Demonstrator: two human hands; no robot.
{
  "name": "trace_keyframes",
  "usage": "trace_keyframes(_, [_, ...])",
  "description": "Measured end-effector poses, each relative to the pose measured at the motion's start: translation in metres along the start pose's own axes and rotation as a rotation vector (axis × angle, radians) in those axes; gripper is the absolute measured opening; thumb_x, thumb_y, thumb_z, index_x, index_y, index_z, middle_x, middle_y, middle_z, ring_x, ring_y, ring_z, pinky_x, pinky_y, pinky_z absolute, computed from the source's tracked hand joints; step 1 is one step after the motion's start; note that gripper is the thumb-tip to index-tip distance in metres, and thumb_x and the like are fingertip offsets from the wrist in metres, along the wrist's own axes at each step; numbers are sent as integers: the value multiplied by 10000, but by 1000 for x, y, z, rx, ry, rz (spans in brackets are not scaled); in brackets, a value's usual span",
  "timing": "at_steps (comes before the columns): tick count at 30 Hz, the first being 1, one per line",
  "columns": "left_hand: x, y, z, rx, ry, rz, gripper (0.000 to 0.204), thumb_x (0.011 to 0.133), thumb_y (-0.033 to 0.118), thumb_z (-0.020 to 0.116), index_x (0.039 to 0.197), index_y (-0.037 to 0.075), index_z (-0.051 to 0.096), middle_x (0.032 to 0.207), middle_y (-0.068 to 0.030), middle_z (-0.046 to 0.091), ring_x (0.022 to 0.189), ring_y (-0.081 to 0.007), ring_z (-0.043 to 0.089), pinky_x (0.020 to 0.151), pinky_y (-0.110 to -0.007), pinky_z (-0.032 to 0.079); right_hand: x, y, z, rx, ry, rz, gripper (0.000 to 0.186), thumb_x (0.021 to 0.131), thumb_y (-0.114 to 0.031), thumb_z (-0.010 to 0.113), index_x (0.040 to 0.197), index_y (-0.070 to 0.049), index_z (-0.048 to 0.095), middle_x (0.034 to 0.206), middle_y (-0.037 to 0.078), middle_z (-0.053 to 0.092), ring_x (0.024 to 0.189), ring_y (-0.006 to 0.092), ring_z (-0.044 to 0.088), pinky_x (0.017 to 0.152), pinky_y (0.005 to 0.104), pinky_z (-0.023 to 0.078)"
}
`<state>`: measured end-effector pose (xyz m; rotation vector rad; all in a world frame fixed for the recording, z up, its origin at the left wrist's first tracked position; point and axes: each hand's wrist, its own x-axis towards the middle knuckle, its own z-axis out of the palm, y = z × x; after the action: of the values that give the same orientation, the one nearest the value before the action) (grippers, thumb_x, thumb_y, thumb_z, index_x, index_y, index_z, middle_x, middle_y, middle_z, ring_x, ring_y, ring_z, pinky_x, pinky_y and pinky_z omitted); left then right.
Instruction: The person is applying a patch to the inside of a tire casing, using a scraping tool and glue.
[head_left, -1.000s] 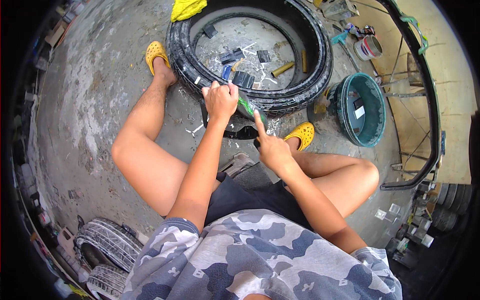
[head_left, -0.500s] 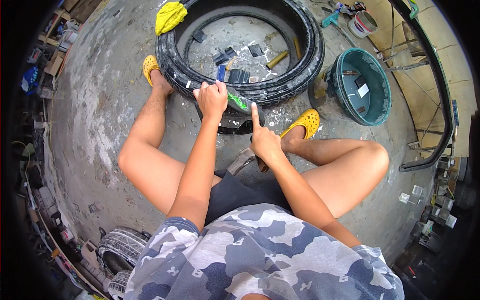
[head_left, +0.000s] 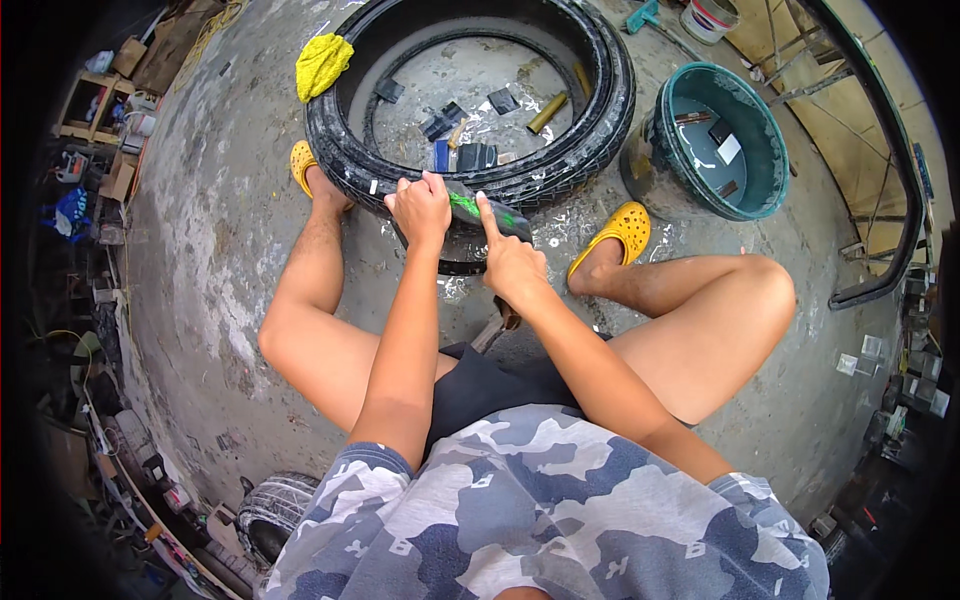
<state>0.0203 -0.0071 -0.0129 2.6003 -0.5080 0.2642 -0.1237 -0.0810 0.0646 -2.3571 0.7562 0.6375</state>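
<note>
A black, rubber-looking strip with bright green streaks [head_left: 508, 218] lies across the near side of a large tyre [head_left: 345, 165]. My left hand [head_left: 420, 210] is closed at the strip's left end, by the tyre's near edge. To its right, my right hand [head_left: 515, 268] has the index finger stretched along the green part and the other fingers curled. A brown handle end [head_left: 508, 313] pokes out beneath that palm; the rest of this tool is hidden. Dark pieces [head_left: 477, 156] and a brass-coloured tube [head_left: 546, 114] lie inside the tyre's ring.
A yellow cloth [head_left: 323, 66] hangs on the tyre's left rim. Right of the tyre stands a teal tub [head_left: 775, 165] with water and small pieces in it. Behind it are a white bucket [head_left: 710, 18] and a black curved frame [head_left: 880, 275]. Another tyre [head_left: 275, 510] lies low left.
My right hand has moved left and up along the strip, closer to my left hand, and the brown handle end has moved with it. The whole view has shifted slightly.
</note>
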Motion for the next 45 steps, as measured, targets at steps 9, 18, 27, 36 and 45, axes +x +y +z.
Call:
trace_keyframes(9, [0,4,-3,19,20,13,499,942,270,445,607,-3,694,685,-197,665,829,-332,623,777,-468,396,-10,24,-5,44,-70,86,1132,826,-107,669,1539,-395,-161,1176,209,679,1053,361,681,898,445,529])
trace_keyframes(18, [13,-3,-10,-94,-106,-195,565,965,349,413,645,-42,667,720,-237,659,728,-415,616,840,-495,393,-18,81,-13,368,80,-45,652,855,-84,597,1466,-149,379,1189,272,630,1132,423,607,975,479,470])
trace_keyframes(27, [10,6,-8,-287,41,-298,614,989,404,444,605,-33,643,651,-213,626,711,-395,601,813,-471,369,7,55,-61,404,495,-591,413,862,33,614,1257,-80,561,1035,172,582,1004,372,577,887,458,447])
trace_keyframes(36, [8,13,-10,-294,80,-317,462,913,280,529,552,16,645,619,-167,628,691,-299,610,768,-410,377,35,28,-57,-56,562,-707,475,830,32,598,1289,-89,573,1133,63,629,1009,257,566,828,380,381])
trace_keyframes(45, [5,11,-12,-363,104,-322,441,912,274,557,558,16,615,617,-138,600,667,-300,583,754,-412,366,26,26,-52,-127,585,-673,471,851,42,565,1306,-76,573,1119,75,651,1008,256,577,806,364,371])
